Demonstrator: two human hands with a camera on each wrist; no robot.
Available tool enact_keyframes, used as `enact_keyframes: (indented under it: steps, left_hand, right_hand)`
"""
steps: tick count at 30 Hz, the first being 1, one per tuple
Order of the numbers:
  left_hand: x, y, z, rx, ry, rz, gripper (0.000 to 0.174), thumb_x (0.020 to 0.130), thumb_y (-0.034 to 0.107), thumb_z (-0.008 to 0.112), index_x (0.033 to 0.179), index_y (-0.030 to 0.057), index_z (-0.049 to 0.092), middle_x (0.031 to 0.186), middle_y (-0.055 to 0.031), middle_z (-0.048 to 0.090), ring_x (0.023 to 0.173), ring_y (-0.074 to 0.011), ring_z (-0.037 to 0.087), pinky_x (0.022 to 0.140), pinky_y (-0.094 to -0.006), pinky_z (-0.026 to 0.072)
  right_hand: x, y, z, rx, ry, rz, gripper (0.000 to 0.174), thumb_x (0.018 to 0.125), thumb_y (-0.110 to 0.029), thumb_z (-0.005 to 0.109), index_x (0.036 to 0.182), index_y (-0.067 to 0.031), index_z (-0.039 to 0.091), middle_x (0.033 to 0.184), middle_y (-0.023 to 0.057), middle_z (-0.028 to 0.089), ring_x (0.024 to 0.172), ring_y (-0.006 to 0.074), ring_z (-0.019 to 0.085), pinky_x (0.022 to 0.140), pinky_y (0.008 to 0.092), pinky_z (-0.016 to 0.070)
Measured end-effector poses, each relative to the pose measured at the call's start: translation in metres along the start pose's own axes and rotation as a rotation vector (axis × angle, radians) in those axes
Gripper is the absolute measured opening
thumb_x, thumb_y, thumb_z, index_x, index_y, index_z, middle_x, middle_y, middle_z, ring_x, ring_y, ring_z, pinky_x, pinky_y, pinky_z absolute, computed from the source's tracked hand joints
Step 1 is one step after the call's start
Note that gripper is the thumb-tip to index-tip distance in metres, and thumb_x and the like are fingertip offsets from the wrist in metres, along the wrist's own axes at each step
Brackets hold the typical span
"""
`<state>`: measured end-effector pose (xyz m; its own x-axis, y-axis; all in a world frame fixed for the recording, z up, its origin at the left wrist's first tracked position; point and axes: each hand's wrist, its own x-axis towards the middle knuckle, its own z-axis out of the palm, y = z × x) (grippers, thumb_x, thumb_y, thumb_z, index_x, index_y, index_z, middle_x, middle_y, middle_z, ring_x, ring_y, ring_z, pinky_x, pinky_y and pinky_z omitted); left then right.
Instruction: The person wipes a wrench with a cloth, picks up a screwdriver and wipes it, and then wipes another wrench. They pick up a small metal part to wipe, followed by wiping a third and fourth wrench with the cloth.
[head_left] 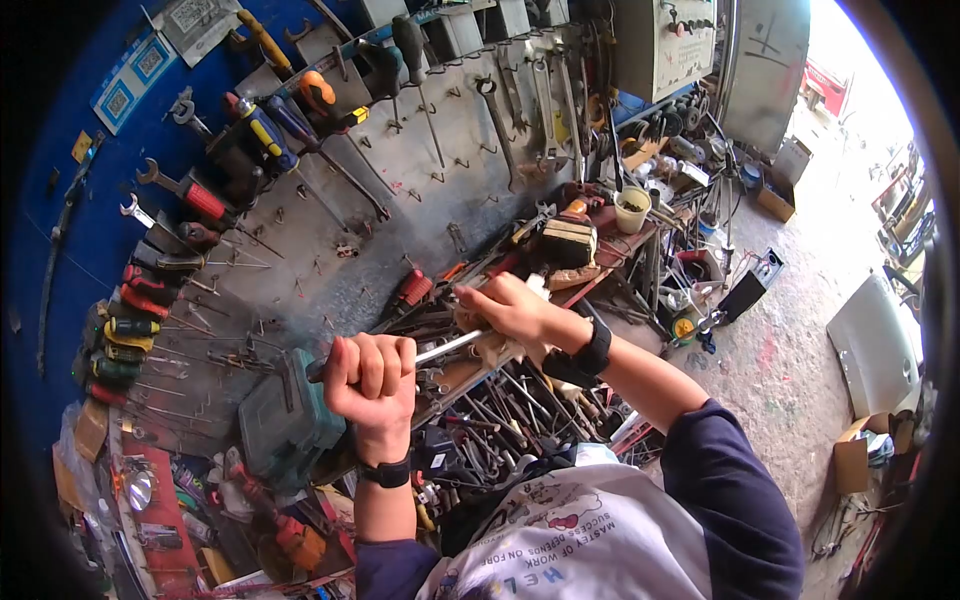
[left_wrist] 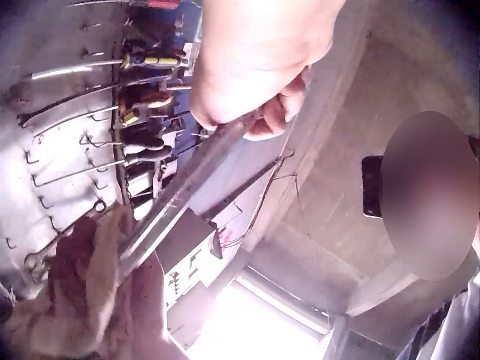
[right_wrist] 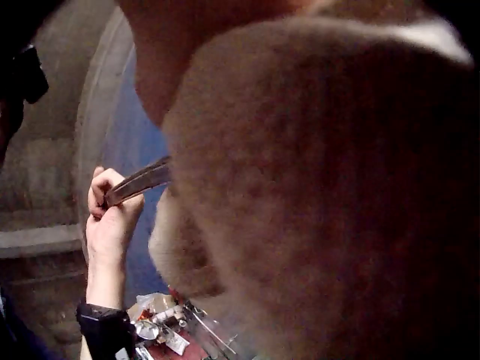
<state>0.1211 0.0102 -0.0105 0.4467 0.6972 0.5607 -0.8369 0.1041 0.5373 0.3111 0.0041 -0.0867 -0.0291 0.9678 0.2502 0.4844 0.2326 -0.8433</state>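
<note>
My left hand (head_left: 372, 385) grips one end of a long grey metal tool (head_left: 450, 348) with a narrow, grooved shaft; its dark tip pokes out beside the thumb. The other end runs into a pale cloth (left_wrist: 75, 300), which hides it. My right hand (head_left: 510, 305) holds this cloth folded round the shaft. In the right wrist view the cloth (right_wrist: 300, 187) fills most of the picture, dark and fuzzy, while the left hand (right_wrist: 112, 217) shows beyond it. Both hands are up in front of the chest, over the cluttered bench.
Screwdrivers, wrenches (head_left: 495, 125) and other tools hang on a metal wall panel (head_left: 400, 220). Below the hands lie many loose tools (head_left: 520, 410), with a green case (head_left: 285, 420) at the left. A pale yellow cup (head_left: 631, 210) stands on the bench; concrete floor (head_left: 760, 340) stretches to the right.
</note>
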Motion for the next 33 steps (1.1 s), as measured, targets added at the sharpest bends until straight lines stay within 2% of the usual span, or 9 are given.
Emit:
enact_keyframes:
  steps: [3, 6, 10, 11, 14, 15, 18, 22, 33]
  left_hand:
    - [0.010, 0.012, -0.014, -0.141, -0.347, -0.084, 0.051, 0.090, 0.015, 0.045, 0.047, 0.0191, 0.017, 0.033, 0.0079, 0.023, 0.024, -0.0055, 0.016, 0.030, -0.0208, 0.0154]
    - [0.012, 0.020, -0.017, -0.267, -0.395, -0.134, 0.049, 0.089, 0.013, 0.044, 0.048, 0.0187, 0.017, 0.034, 0.0081, 0.023, 0.025, -0.0037, 0.017, 0.029, -0.0199, 0.0168]
    - [0.016, 0.013, -0.025, -0.367, -0.328, -0.149, 0.047, 0.094, 0.019, 0.041, 0.051, 0.0198, 0.021, 0.033, 0.0106, 0.020, 0.026, -0.0005, 0.013, 0.034, -0.0180, 0.0144]
    - [0.014, 0.013, -0.040, -0.347, -0.262, -0.191, 0.037, 0.094, 0.029, 0.043, 0.062, 0.0123, 0.047, 0.051, -0.0001, 0.053, 0.043, -0.0051, 0.049, 0.047, -0.0176, 0.0393]
    - [0.024, 0.010, 0.007, 0.056, 0.268, -0.261, 0.042, 0.093, 0.038, 0.046, 0.107, 0.0003, 0.055, 0.110, -0.0183, 0.058, 0.105, -0.0210, 0.057, 0.092, -0.0304, 0.0435]
    - [0.025, 0.014, -0.033, 0.154, -0.047, -0.302, 0.066, 0.091, 0.044, 0.047, 0.135, -0.0018, 0.031, 0.141, -0.0218, 0.029, 0.134, -0.0318, 0.023, 0.113, -0.0420, 0.0157]
    - [0.018, 0.028, -0.048, 0.680, 0.125, -0.286, 0.047, 0.096, 0.032, 0.036, 0.130, -0.0010, 0.039, 0.136, -0.0174, 0.040, 0.127, -0.0253, 0.037, 0.106, -0.0381, 0.0277]
    - [0.001, 0.037, -0.043, 0.629, 0.215, -0.366, 0.033, 0.093, 0.022, 0.040, 0.117, 0.0006, 0.048, 0.125, -0.0162, 0.050, 0.118, -0.0229, 0.048, 0.099, -0.0349, 0.0352]
    - [-0.015, 0.045, -0.045, 0.674, 0.304, -0.374, 0.022, 0.093, 0.020, 0.041, 0.100, 0.0021, 0.052, 0.110, -0.0128, 0.056, 0.104, -0.0195, 0.053, 0.090, -0.0317, 0.0394]
  right_hand:
    - [-0.011, 0.013, 0.007, 0.518, -0.163, 0.171, 0.056, 0.094, -0.044, 0.044, 0.056, -0.0029, 0.051, 0.052, -0.0072, 0.041, 0.048, 0.0042, 0.035, 0.044, 0.0244, 0.0269]
    - [-0.026, 0.018, 0.008, 0.683, -0.300, -0.264, 0.049, 0.086, -0.048, 0.056, 0.076, -0.0007, 0.061, 0.064, -0.0025, 0.055, 0.059, 0.0058, 0.048, 0.051, 0.0245, 0.0386]
    - [-0.044, -0.004, -0.004, 0.383, -0.342, 0.002, 0.038, 0.074, -0.038, 0.074, 0.079, -0.0006, 0.067, 0.066, 0.0009, 0.060, 0.064, 0.0077, 0.054, 0.060, 0.0252, 0.0442]
    - [-0.046, -0.011, -0.008, 0.370, -0.269, -0.020, 0.037, 0.074, -0.035, 0.075, 0.075, 0.0003, 0.065, 0.063, 0.0017, 0.058, 0.061, 0.0073, 0.052, 0.056, 0.0251, 0.0424]
    - [-0.051, -0.010, -0.020, 0.171, 0.026, -0.079, 0.034, 0.074, -0.033, 0.075, 0.079, -0.0006, 0.068, 0.063, 0.0022, 0.062, 0.055, 0.0064, 0.054, 0.051, 0.0240, 0.0434]
    - [-0.049, -0.004, -0.023, 0.137, 0.146, -0.088, 0.032, 0.074, -0.031, 0.075, 0.079, -0.0008, 0.067, 0.061, 0.0026, 0.060, 0.055, 0.0064, 0.053, 0.050, 0.0241, 0.0428]
    - [-0.032, 0.025, -0.034, -0.004, 0.521, -0.075, 0.029, 0.076, -0.030, 0.074, 0.068, -0.0040, 0.061, 0.053, 0.0054, 0.054, 0.048, 0.0105, 0.050, 0.046, 0.0284, 0.0396]
    - [0.012, 0.047, -0.075, -0.560, 0.934, 0.073, 0.047, 0.077, -0.049, 0.064, 0.059, -0.0072, 0.053, 0.055, 0.0126, 0.056, 0.054, 0.0337, 0.056, 0.048, 0.0400, 0.0424]
    - [0.078, 0.068, -0.091, -0.529, 0.858, 0.217, 0.049, 0.074, -0.059, 0.059, 0.068, -0.0103, 0.062, 0.063, 0.0127, 0.061, 0.066, 0.0346, 0.061, 0.058, 0.0431, 0.0465]
